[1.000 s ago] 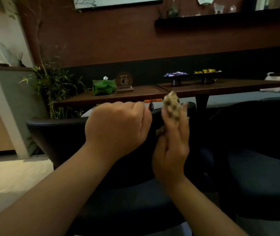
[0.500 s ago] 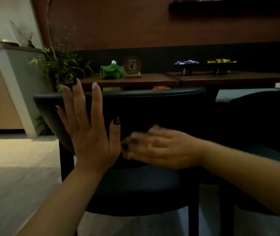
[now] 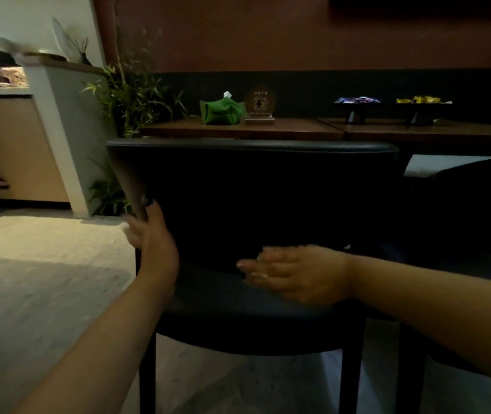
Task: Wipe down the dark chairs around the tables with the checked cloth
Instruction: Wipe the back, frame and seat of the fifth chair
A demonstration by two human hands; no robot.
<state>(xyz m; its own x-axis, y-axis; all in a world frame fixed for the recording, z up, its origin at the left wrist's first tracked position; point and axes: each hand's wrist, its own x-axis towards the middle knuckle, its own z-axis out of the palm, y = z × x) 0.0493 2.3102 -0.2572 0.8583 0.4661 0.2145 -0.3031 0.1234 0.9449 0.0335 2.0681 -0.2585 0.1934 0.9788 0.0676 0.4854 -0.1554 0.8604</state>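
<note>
Left hand has dropped from flat on the backrest to gripping the chair edge, centre-left; right hand sweeps low with fingers straight and together, cloth unseen: wiping under way.

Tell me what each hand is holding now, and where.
The left hand grips the chair by the left edge of its backrest. The right hand lies blurred over the seat; no cloth shows, so its grip cannot be told.

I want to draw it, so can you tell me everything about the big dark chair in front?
The dark chair stands upright on thin dark legs, facing the wooden table. Its curved backrest has a padded top edge and looks like smooth black leather. The round seat is dark too. The left hand grips the backrest's left edge; the right hand, blurred, lies at the backrest's bottom, over the seat.
</note>
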